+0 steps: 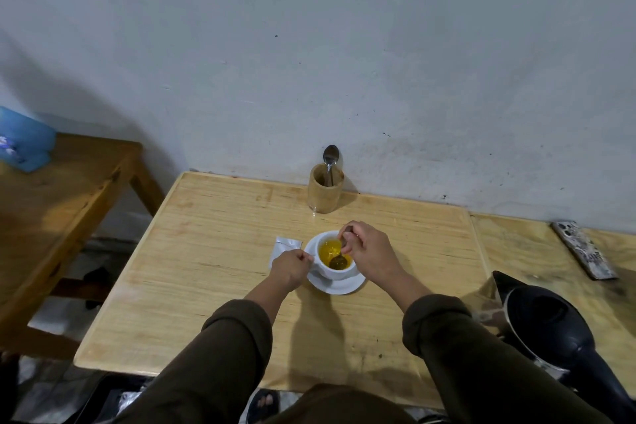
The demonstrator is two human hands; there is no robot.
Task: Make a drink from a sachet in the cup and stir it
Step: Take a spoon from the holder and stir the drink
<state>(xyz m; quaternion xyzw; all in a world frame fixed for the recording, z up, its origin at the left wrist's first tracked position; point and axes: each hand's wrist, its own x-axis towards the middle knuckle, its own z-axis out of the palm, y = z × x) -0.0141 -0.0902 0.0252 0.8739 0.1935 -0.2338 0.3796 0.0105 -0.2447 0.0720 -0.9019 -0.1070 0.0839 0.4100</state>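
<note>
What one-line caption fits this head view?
Right hand stirs a yellow drink in a white cup with a spoon while the left hand steadies the cup.

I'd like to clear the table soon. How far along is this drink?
Nearly finished. The sachet lies beside the saucer, and the cup holds yellow liquid. The right hand has a spoon in it; the left hand holds the handle. Only stirring remains.

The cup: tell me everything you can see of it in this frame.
The cup is white, glossy like ceramic, and stands upright on a white saucer near the middle of the table. It holds yellow liquid. A spoon, held by the right hand, dips into it. The left hand pinches its left side, probably the handle, which is hidden.
</note>
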